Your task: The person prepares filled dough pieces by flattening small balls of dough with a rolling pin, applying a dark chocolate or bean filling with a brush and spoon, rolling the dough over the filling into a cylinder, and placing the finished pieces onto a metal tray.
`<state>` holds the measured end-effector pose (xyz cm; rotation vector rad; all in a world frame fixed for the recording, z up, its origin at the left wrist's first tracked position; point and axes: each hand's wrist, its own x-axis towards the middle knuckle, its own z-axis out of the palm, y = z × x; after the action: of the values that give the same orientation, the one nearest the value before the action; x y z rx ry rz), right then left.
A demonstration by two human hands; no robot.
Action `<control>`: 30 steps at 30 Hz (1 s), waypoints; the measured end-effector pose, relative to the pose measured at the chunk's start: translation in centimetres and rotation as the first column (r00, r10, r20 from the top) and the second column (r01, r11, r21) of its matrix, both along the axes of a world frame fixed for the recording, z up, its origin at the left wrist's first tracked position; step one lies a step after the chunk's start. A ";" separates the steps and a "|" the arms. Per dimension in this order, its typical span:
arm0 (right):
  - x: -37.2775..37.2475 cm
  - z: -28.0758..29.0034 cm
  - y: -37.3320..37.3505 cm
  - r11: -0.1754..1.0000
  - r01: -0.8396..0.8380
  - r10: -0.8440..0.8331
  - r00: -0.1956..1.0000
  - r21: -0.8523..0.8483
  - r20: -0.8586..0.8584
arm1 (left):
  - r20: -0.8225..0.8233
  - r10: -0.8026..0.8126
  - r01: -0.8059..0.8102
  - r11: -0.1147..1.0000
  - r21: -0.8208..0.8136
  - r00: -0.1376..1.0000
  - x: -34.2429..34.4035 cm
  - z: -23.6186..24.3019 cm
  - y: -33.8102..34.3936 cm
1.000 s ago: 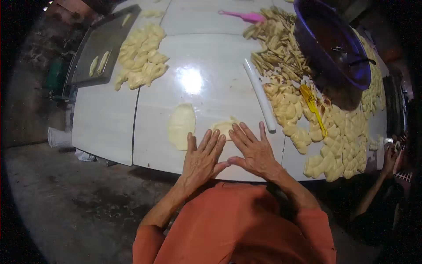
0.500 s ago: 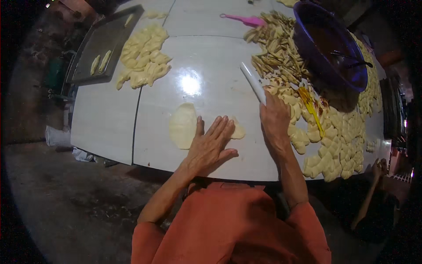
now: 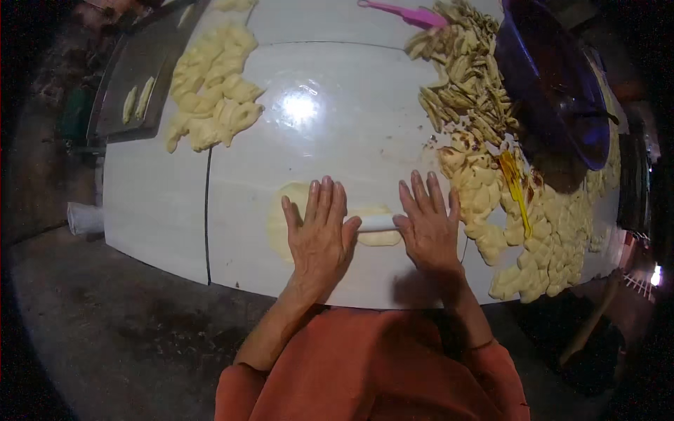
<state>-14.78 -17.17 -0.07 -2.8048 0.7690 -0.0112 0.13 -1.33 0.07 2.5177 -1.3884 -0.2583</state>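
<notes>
A white rolling pin (image 3: 378, 223) lies crosswise on the table under both palms. My left hand (image 3: 318, 235) is flat on its left end, fingers stretched out and slightly spread. On the other end, my right hand (image 3: 430, 230) also rests flat with its fingers apart. Between the hands, the pin crosses a small flattened dough piece (image 3: 380, 237). A larger thin dough round (image 3: 278, 231) lies partly beneath my left hand.
Dough pieces (image 3: 215, 81) are clustered at left, beside a dark tray (image 3: 133, 84) with thin strips. To the right are sliced banana-like strips (image 3: 467, 67), a pink utensil (image 3: 411, 14), a yellow utensil (image 3: 516, 189), rows of dough pieces (image 3: 547, 249) and a large purple basin (image 3: 540, 77).
My right hand has brought the rolling pin down and left, from upright beside the filling to crosswise over the small dough piece. My left hand has moved from that dough onto the pin.
</notes>
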 end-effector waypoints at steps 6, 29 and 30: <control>7.7 -1.5 -4.6 0.962 0.111 -0.087 0.991 -0.249 0.104 | 0.188 0.095 -0.076 0.992 -0.105 0.978 6.4 -1.5 -6.4; -4.1 0.0 3.8 0.983 -0.178 0.174 0.982 0.054 0.079 | 0.041 -0.167 0.171 0.980 -0.097 0.985 -1.2 -0.1 2.6; -5.3 -0.7 4.7 0.983 -0.183 0.181 0.980 0.013 0.079 | 0.044 -0.168 0.172 0.980 -0.097 0.985 -1.9 -0.1 3.6</control>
<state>-20.05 -12.45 -0.79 -2.8255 0.4902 -0.0795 -1.81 2.29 -0.04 2.3371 -1.5923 -0.1710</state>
